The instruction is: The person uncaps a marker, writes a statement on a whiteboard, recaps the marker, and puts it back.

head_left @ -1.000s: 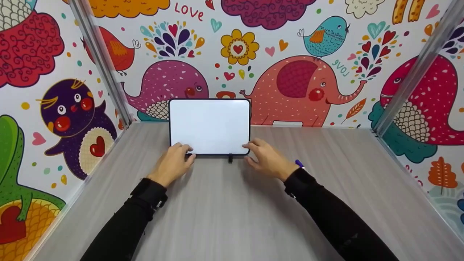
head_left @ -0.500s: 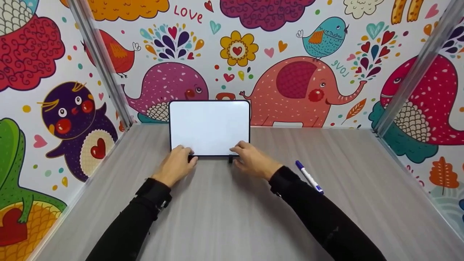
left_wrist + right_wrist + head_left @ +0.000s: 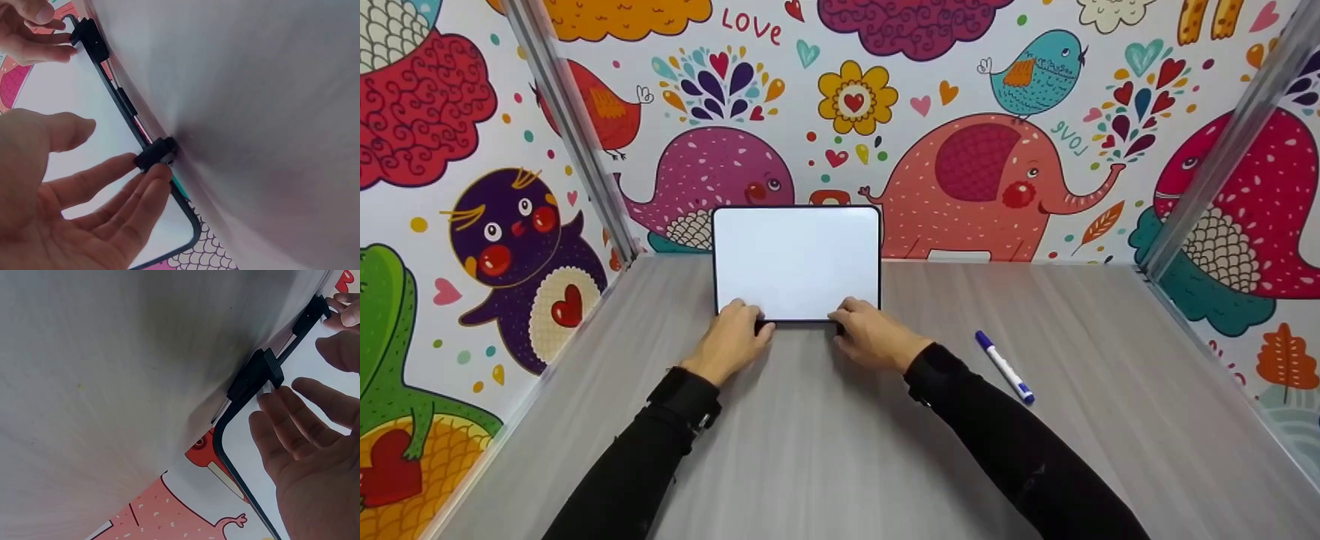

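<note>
A small whiteboard point(image 3: 797, 259) with a black frame stands propped up near the back wall. Two black clips hold its lower edge, joined by a thin metal rod. My left hand point(image 3: 727, 343) is at the lower left corner, and in the left wrist view its extended fingertips touch the left clip point(image 3: 156, 154), the thumb held apart. On the other side my right hand point(image 3: 877, 339) has its slightly bent fingertips against the right clip point(image 3: 257, 376), its thumb also away from it. In the head view both clips are mostly hidden behind the hands.
A white marker with a blue cap point(image 3: 1005, 367) lies on the grey wood-grain table point(image 3: 825, 450), to the right of the right forearm. Walls printed with cartoon animals point(image 3: 967, 187) enclose the table at the back and both sides, with metal posts point(image 3: 577, 135) at the corners.
My right hand has moved left from the board's lower right corner to the right clip, uncovering the marker. My left hand stays at the left clip, and the whiteboard stands where it was.
</note>
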